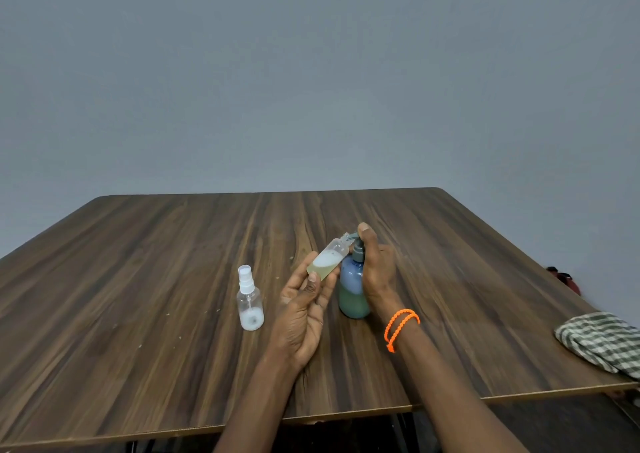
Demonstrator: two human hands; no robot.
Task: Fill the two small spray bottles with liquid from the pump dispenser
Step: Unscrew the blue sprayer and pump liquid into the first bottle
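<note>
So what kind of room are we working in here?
Probably a plain indoor workroom, not a kitchen or lab: a bare wooden table against a blank grey wall, with only the bottles and a checked cloth at the table's right edge.

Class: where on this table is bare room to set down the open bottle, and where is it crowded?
Free: the table left of the capped bottle, and between the dispenser and the cloth. Crowded: the centre around both hands.
</note>
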